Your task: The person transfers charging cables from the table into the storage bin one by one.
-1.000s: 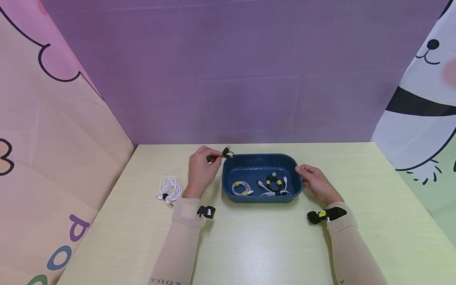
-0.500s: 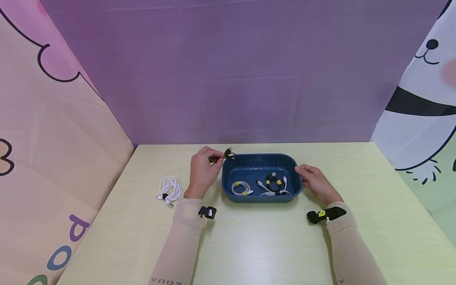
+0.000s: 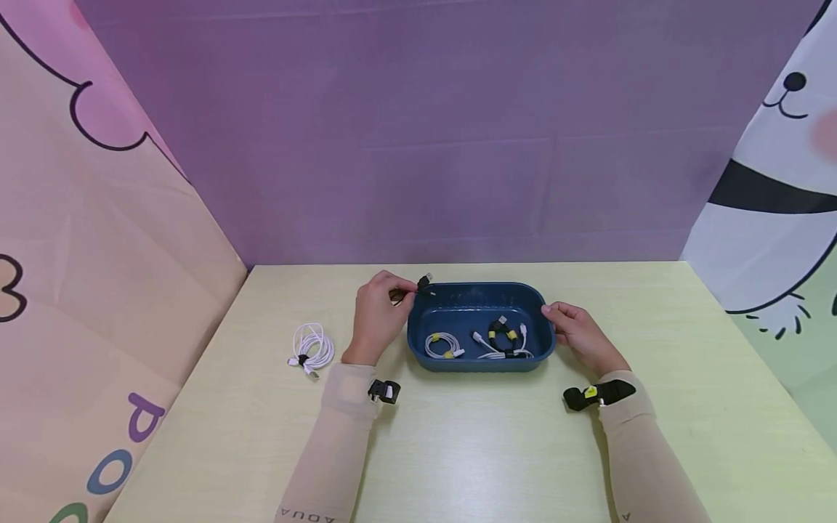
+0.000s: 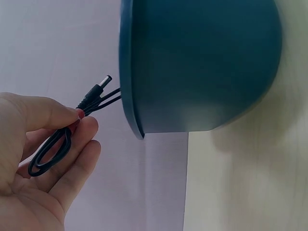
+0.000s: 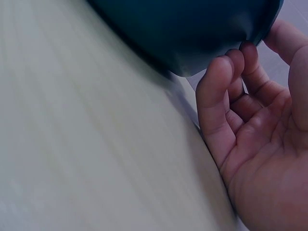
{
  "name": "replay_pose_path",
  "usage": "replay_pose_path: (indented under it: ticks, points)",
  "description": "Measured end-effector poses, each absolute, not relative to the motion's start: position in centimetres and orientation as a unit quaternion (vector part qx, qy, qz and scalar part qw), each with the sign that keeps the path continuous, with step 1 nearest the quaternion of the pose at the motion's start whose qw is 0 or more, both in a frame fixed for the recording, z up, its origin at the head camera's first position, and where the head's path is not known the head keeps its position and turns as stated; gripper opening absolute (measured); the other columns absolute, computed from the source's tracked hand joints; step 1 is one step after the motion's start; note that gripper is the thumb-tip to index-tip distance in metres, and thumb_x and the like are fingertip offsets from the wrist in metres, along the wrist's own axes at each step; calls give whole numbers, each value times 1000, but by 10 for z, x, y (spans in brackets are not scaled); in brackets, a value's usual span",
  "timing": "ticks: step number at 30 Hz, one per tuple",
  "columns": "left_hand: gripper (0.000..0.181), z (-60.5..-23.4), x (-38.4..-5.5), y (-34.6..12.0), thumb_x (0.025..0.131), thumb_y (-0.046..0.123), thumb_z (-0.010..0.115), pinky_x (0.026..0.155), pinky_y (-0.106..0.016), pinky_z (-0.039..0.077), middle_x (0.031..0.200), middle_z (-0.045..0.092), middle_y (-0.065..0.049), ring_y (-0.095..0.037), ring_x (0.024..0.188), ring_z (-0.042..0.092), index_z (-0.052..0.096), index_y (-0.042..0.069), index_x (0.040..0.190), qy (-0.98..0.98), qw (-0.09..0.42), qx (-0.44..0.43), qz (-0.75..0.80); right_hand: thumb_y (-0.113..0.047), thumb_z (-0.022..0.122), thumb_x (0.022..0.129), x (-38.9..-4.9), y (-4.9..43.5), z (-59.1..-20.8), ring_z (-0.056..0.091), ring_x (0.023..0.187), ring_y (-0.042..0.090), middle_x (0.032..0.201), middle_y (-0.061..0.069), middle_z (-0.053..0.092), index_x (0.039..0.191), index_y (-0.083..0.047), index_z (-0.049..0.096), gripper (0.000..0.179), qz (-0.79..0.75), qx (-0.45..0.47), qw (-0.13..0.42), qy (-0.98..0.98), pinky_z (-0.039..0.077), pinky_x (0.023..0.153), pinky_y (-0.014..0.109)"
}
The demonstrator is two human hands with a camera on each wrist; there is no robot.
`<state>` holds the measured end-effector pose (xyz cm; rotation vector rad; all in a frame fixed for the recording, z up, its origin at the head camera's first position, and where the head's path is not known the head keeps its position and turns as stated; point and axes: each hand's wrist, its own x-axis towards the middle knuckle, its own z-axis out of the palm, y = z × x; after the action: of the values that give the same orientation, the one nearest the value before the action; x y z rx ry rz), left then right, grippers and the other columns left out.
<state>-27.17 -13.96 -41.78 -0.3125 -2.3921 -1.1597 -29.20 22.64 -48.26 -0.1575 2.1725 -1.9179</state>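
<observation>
Between thumb and fingers, my left hand (image 3: 379, 316) pinches a coiled black cable (image 4: 53, 154) at a red tie (image 4: 78, 118). Its barrel plug (image 4: 98, 89) points up in the left wrist view, and in the head view a USB plug (image 3: 425, 280) sticks out by the back left corner of a blue plastic bin (image 3: 480, 367). My right hand (image 3: 585, 338) grips the bin's right rim, thumb on top and fingers against the outer wall. Inside the bin lie a white coiled cable (image 3: 442, 346) with yellow ties, a black coiled cable (image 3: 502, 338) and another white cable (image 3: 490, 356).
On the pale wooden table (image 3: 458, 450), left of my left hand, lies a white coiled cable (image 3: 318, 350) with a black tie. A purple cloth (image 3: 418, 131) hangs behind the table's back edge, with printed cloths at both sides.
My left hand has moved slightly right with the black cable, bringing its plug ends over the bin's back left corner. The right hand and the bin have stayed in place.
</observation>
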Motion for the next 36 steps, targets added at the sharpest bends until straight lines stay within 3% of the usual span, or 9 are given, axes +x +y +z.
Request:
replay_pose_path:
  ticks: [22,36]
  points:
    - [9,-420,-267,-131,90,2,74,81,-35,61,94,67,-8,-22,86,71,80,6,96,-881,216,-119,-404,-40,58,104,-294,227,-486,57,82,6,88,-9,56,99,-12,63,29,-651,-49,121,747,53,76,19]
    - [11,-422,-262,-123,91,2,74,80,-35,61,97,68,-7,-22,87,70,80,6,99,-883,205,-126,-403,-36,57,105,-293,227,-484,55,79,6,84,-10,54,94,-15,63,24,-661,-55,122,739,52,72,19]
